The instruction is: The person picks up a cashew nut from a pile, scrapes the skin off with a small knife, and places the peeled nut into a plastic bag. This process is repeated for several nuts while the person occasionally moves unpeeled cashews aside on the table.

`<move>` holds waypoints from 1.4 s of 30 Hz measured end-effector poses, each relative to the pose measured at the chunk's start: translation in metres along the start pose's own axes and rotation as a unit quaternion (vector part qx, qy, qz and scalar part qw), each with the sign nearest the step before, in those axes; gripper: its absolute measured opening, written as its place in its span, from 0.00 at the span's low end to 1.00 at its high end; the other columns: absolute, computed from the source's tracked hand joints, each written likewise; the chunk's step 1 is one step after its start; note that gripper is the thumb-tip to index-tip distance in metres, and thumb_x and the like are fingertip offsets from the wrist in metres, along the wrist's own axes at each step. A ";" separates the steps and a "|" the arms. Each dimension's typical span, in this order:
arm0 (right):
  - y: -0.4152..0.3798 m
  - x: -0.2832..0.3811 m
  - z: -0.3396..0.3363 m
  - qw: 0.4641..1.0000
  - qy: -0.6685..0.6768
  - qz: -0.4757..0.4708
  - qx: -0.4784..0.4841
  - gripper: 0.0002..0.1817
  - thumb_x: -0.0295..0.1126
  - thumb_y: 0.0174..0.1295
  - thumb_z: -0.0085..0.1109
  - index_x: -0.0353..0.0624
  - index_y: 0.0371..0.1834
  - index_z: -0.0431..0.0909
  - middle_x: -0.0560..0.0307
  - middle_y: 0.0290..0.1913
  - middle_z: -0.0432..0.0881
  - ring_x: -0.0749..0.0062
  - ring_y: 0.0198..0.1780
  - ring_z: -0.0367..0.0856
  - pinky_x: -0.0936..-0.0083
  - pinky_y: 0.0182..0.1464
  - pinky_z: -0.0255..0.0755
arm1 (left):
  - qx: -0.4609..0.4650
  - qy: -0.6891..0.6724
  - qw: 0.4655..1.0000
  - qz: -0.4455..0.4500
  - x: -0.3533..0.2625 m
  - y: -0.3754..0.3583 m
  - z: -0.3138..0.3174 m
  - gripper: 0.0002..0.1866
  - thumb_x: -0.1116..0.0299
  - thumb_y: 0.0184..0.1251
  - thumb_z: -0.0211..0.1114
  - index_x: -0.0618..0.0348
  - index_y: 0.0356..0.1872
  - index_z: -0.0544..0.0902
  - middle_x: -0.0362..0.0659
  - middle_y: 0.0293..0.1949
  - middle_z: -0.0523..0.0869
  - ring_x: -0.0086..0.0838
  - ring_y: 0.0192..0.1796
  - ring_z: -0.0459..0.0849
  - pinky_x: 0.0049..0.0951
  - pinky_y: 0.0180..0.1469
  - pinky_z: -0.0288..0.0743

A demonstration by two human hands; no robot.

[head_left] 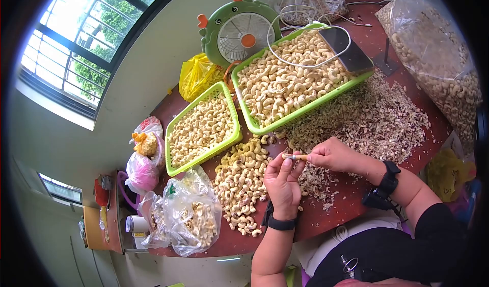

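My left hand (pixel 283 185) is raised over the table's near side, its fingertips pinched on a small pale cashew, mostly covered by the fingers. From the right, my right hand (pixel 332 154) grips a small knife (pixel 301 157) by its light brown handle. The knife's short metal tip meets the cashew at my left fingertips. Just left of my hands lies a loose pile of cashews (pixel 244 172) on the red table (pixel 326 223). Beneath and beyond my right hand spreads a heap of peeled skin flakes (pixel 379 116).
Behind the pile stand a large green basket (pixel 249 120) and a smaller one (pixel 202 164), both full of cashews. A phone (pixel 346 50) with a white cable rests on the large basket. A green fan (pixel 213 45) and a big clear bag (pixel 433 47) stand farther back.
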State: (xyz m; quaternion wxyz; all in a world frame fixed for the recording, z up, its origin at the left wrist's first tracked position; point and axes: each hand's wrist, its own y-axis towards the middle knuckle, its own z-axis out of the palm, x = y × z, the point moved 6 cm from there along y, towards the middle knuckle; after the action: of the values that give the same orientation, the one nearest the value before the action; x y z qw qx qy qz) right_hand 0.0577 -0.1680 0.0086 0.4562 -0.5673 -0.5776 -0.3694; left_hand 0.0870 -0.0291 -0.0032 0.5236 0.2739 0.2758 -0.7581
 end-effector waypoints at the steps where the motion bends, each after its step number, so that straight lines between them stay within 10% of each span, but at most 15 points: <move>1: 0.000 0.000 0.000 1.000 0.004 0.006 0.000 0.21 0.46 0.57 0.52 0.38 0.18 0.75 0.65 0.11 0.67 0.84 0.15 0.61 0.80 0.18 0.58 | 0.008 0.007 1.000 0.006 0.000 0.000 0.001 0.08 0.82 0.57 0.55 0.65 0.38 0.73 0.48 0.38 0.78 0.39 0.45 0.78 0.36 0.46 0.78; 42: 0.002 -0.006 0.003 0.997 0.073 0.032 0.017 0.20 0.44 0.58 0.50 0.39 0.17 0.76 0.68 0.11 0.66 0.87 0.15 0.61 0.83 0.17 0.56 | -0.005 -0.019 1.000 0.003 0.002 0.001 0.002 0.10 0.79 0.60 0.52 0.60 0.43 0.72 0.46 0.39 0.79 0.36 0.46 0.78 0.38 0.47 0.76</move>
State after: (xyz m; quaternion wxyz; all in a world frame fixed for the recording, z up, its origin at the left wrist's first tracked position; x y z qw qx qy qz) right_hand 0.0587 -0.1667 0.0021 0.5182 -0.5490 -0.5309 -0.3850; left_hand 0.0874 -0.0318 -0.0036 0.5321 0.2573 0.2687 -0.7606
